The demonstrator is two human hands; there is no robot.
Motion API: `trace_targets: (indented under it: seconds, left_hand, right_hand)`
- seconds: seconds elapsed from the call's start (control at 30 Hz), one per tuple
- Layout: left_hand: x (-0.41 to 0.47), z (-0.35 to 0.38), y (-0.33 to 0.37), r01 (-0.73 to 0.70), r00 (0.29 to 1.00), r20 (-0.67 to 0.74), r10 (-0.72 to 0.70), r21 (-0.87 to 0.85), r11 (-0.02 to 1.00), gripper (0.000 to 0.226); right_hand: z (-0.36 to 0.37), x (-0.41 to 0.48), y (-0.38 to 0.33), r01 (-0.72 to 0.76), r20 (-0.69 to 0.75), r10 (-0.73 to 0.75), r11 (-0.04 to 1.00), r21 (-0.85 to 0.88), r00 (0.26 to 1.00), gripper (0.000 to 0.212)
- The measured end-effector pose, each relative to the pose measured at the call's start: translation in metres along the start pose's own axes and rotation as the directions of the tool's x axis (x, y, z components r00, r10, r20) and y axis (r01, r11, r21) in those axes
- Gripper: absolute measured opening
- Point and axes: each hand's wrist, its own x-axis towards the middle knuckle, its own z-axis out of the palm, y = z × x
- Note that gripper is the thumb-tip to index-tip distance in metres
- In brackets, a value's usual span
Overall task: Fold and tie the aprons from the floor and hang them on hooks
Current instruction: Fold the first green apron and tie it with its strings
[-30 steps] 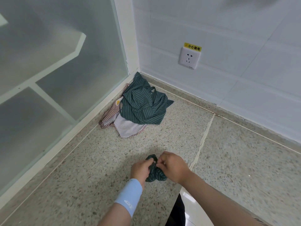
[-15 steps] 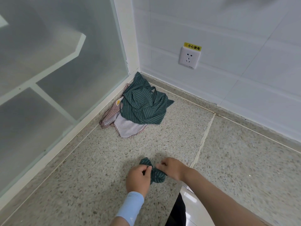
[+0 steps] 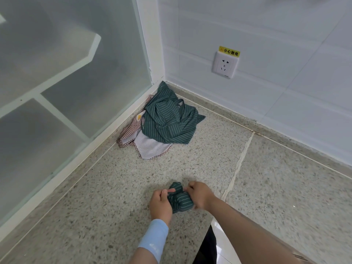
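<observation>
A small rolled bundle of green striped apron (image 3: 180, 200) lies on the speckled floor between my hands. My left hand (image 3: 160, 203) pinches its left side, with a light blue sleeve at the wrist. My right hand (image 3: 200, 194) grips its right side. Farther off, in the corner, a loose green striped apron (image 3: 169, 121) lies crumpled on top of a red-and-white checked apron (image 3: 150, 147). No hooks are in view.
A frosted glass partition with a white frame (image 3: 76, 159) runs along the left. A white tiled wall with a socket (image 3: 225, 66) and a yellow warning label closes the back. A floor joint (image 3: 238, 168) runs to the right of my hands.
My hands have drawn slightly apart and shifted on the bundle, which now shows more between them. The pile in the corner has not moved.
</observation>
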Motion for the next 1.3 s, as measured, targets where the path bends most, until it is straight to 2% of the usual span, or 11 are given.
trace_targets:
  seconds: [0.27,0.53,0.63,0.7,0.77,0.9,1.0,1.07,1.13,1.2,1.3]
  left_hand:
    - [0.004,0.015,0.002,0.157,0.984,-0.064,-0.168,-0.150,0.976,0.038]
    - [0.021,-0.019,0.002,-0.324,0.921,0.311,0.236,0.271,0.906,0.016]
    - [0.030,-0.031,-0.002,-0.429,0.900,0.290,0.326,0.451,0.783,0.015]
    - [0.025,-0.037,0.000,-0.380,0.919,0.279,0.280,0.429,0.819,0.015]
    - [0.019,-0.043,0.001,-0.347,0.922,0.305,0.238,0.381,0.857,0.009]
    - [0.007,-0.051,0.005,-0.321,0.924,0.306,0.228,0.298,0.899,0.019]
    - [-0.005,-0.051,-0.002,-0.313,0.950,0.162,0.268,0.441,0.841,0.036]
    - [-0.016,-0.052,-0.009,-0.195,0.965,-0.039,0.261,0.560,0.805,0.045]
    - [-0.031,-0.054,-0.010,0.014,0.988,-0.143,0.057,0.451,0.892,0.049]
    - [-0.041,-0.051,-0.013,0.131,0.991,-0.047,-0.122,0.274,0.953,0.055]
    - [-0.046,-0.044,-0.022,0.132,0.966,0.206,-0.159,0.137,0.982,0.068]
  right_hand:
    - [0.012,-0.001,0.008,-0.119,-0.110,0.146,0.969,0.218,0.983,0.029]
    - [-0.006,-0.007,0.015,-0.097,-0.027,0.099,0.994,0.045,0.995,0.014]
    - [-0.003,-0.008,0.011,0.016,-0.048,-0.024,0.985,-0.169,0.999,0.054]
    - [0.000,-0.008,0.009,0.199,-0.103,-0.270,0.875,-0.442,0.957,0.071]
    - [0.005,-0.009,0.005,0.361,0.033,-0.402,0.779,-0.513,0.915,0.076]
    - [0.012,-0.017,0.002,0.419,0.189,-0.383,0.706,-0.571,0.904,0.065]
    - [0.016,-0.026,0.005,0.368,0.198,-0.313,0.712,-0.598,0.929,0.048]
    - [0.021,-0.029,0.010,0.339,0.201,-0.273,0.724,-0.600,0.941,0.041]
    - [0.025,-0.031,0.017,0.305,0.174,-0.252,0.743,-0.595,0.952,0.052]
    - [0.027,-0.030,0.021,0.311,0.137,-0.285,0.766,-0.563,0.949,0.062]
    - [0.032,-0.035,0.017,0.315,0.152,-0.279,0.889,-0.333,0.948,0.062]
